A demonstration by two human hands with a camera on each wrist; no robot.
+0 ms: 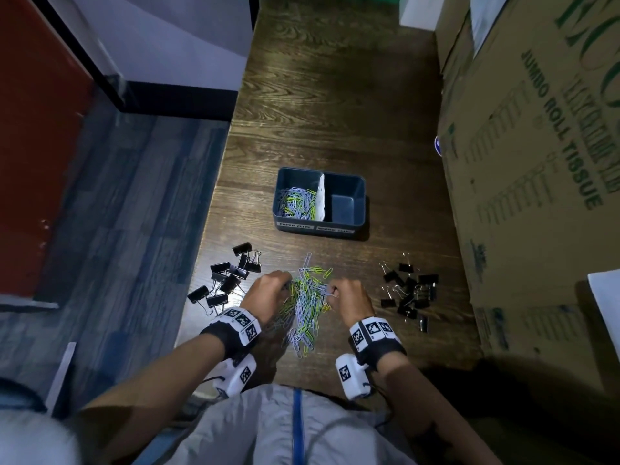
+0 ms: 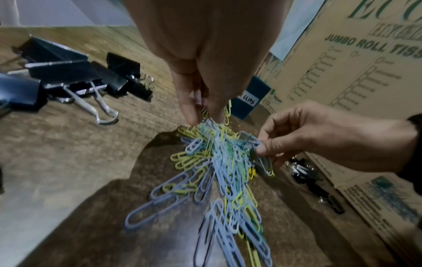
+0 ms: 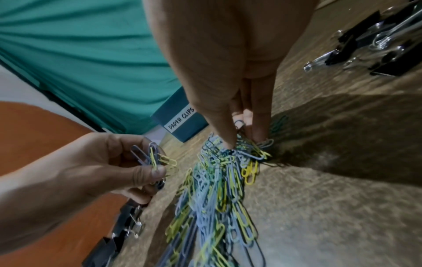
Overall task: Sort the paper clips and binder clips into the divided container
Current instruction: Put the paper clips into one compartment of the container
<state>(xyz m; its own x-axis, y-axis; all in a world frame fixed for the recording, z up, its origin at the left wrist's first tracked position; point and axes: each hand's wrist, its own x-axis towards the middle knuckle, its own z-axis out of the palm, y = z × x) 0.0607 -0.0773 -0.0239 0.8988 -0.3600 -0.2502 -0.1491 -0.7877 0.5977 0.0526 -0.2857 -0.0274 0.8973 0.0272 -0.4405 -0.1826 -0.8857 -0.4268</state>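
Wooden table (image 1: 335, 112); divided container (image 1: 347, 226) far side, some paper clips in left compartment. Paper clips (image 1: 307, 307) heaped between hands. Left hand (image 1: 266, 292) fingers curled, pinching several; right hand (image 1: 352, 297) fingertips pinching clips from heap.

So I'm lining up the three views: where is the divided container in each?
Head: container at centre, beyond the paper clip pile.
Left wrist: a corner just right of the left hand's fingers, upper middle.
Right wrist: a corner left of the right hand's fingers.
Shared landmark: the pile.
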